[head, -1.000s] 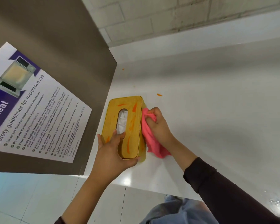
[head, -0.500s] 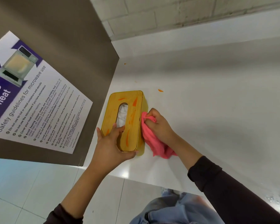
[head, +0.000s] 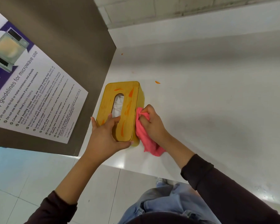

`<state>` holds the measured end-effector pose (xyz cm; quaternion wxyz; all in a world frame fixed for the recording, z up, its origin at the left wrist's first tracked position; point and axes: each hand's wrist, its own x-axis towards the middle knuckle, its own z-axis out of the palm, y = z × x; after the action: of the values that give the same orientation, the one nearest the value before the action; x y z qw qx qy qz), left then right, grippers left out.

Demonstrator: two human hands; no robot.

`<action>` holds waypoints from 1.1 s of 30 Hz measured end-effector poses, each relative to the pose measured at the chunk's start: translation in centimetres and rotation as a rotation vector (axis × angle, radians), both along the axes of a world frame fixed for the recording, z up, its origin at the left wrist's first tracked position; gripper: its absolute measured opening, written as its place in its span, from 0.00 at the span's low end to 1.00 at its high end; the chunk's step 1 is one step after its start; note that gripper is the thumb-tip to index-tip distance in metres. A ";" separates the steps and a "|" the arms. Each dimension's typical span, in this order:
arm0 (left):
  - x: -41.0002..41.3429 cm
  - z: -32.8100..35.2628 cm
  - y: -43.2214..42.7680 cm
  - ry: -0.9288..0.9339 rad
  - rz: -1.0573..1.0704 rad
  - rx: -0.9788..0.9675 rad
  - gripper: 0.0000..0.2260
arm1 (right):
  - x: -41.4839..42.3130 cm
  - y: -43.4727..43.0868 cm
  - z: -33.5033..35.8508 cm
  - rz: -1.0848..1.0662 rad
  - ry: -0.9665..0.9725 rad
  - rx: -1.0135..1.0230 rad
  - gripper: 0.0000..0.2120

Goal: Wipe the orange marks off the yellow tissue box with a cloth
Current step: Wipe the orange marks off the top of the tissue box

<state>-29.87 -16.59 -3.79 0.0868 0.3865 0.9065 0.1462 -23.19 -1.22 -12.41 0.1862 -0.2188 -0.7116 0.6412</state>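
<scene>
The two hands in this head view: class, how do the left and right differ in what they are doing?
The left hand lies open and spread on the near end of the yellow tissue box, steadying it; the right hand is closed around a bunched pink cloth. The left rests on the box's top, with orange marks unwiped; the right presses the cloth against its right side. Both contact the box, and both arms wear dark sleeves.
</scene>
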 end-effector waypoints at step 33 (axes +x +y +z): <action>0.1 0.5 0.4 0.001 0.031 -0.025 0.46 | 0.9 -2.5 -0.7 -0.009 -0.118 -0.031 0.09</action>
<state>-29.72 -16.18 -3.32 0.0886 0.3712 0.9143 0.1359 -22.26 -3.70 -13.15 0.1434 -0.2623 -0.7102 0.6374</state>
